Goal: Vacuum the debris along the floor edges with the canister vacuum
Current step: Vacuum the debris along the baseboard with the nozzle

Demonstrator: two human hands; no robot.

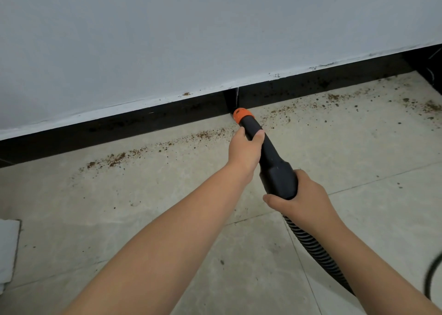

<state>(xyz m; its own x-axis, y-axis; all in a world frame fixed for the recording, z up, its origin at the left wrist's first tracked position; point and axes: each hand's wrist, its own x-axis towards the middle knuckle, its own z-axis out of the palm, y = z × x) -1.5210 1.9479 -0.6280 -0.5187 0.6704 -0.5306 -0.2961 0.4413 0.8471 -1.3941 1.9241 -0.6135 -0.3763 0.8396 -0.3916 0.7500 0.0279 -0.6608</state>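
**Nozzle set at the skirting joint, debris on both sides**

The pale grey painted wall (pixel 167 39) fills the upper view, and the black skirting strip (pixel 119 125) along its foot serves as the landmark. Below the skirting lies the light beige tiled floor (pixel 119 207). A band of brown crumbly debris (pixel 134 152) runs just beside the skirting, both left and right of its vertical joint, thicker toward the far right.

The black tapered vacuum wand (pixel 270 157) points up at the skirting, trailing a black ribbed hose (pixel 315 247) away from it. The right hand (pixel 299 200) is clenched around the wand's wide rear collar; the left hand (pixel 246 147) grasps the narrow neck nearer the skirting. The orange nozzle tip (pixel 242 115) sits at the skirting's joint, at floor level.

The edge pass appears under way, with much unfinished. The next move likely calls for sliding the tip sideways along the skirting, keeping it low over the debris band.
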